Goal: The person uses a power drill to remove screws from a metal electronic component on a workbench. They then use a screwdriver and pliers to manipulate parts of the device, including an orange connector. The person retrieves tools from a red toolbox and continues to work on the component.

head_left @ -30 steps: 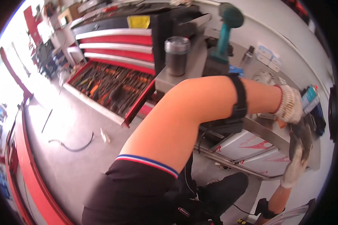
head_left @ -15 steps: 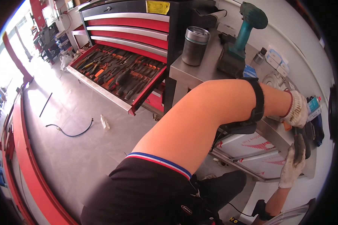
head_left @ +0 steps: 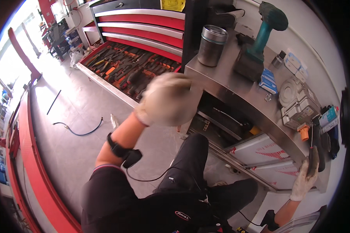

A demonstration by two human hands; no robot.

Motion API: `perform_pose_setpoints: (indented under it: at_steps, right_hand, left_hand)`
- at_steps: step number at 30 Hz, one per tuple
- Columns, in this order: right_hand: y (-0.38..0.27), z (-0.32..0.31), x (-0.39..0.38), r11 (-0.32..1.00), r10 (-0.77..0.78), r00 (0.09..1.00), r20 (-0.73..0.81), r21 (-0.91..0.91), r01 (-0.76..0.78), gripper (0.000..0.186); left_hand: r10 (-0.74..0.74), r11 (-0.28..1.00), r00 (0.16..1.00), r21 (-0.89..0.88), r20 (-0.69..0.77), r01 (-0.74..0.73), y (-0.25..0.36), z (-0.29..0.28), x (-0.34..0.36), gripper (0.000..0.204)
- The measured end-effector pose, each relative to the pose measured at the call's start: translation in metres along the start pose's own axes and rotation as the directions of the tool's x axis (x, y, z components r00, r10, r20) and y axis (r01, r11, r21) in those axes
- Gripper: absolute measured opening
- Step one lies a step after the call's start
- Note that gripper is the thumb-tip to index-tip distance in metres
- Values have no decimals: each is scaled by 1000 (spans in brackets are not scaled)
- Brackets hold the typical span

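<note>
My left hand (head_left: 169, 99), in a pale work glove, hangs in front of the open tool drawer (head_left: 105, 86). Motion smears its fingers, so I cannot tell whether it holds anything. Far to the right, my gloved right hand (head_left: 302, 179) is closed round a screwdriver (head_left: 311, 149), its thin shaft pointing up past the bench edge. Just above the shaft sit a small orange connector (head_left: 304, 133) and a grey metal housing (head_left: 297, 101). Pliers and several dark and orange-handled tools lie in the drawer.
The metal bench (head_left: 229, 83) carries a teal cordless drill (head_left: 258, 42), a dark steel canister (head_left: 212, 46), a small blue box (head_left: 268, 81) and a teal-and-white tube (head_left: 329, 115). A blue hose (head_left: 83, 134) lies on the floor. A red lift rail (head_left: 35, 171) runs along the left.
My left hand has swung from beside the grey housing and my right hand across to the drawer's front. My right hand stays at the bench's right end with the screwdriver.
</note>
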State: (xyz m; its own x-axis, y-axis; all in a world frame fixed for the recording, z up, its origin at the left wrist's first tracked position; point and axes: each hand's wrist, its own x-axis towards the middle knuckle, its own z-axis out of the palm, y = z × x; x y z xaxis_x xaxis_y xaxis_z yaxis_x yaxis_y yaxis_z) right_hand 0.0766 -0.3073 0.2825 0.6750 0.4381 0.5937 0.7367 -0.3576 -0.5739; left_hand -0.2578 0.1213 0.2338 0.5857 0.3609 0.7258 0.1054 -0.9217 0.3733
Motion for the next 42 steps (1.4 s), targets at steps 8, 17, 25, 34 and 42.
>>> perform_pose_setpoints:
  at_steps: [8, 17, 25, 34, 42]
  right_hand:
    - [11, -10, 0, 990, 125, 992, 0, -61, -125, 45]
    - [12, -20, 1, 967, 146, 988, -47, -202, -152, 50]
    - [-6, -16, 0, 969, 129, 988, -82, -202, -143, 47]
    - [-23, -11, -1, 951, 133, 989, -66, -273, -146, 44]
    - [17, -20, 6, 971, 107, 994, -20, -213, -108, 44]
  left_hand:
    - [-445, 805, 791, 199, -420, 559, -188, -111, -93, 37]
    - [-714, 493, 646, 461, -270, 738, -336, -199, -86, 37]
    - [-804, 378, 593, 817, 56, 436, -318, -162, -37, 47]
    - [-837, 374, 519, 872, 171, 316, -363, -157, -27, 67]
    - [-772, 251, 632, 886, -60, 391, -325, -152, -30, 68]
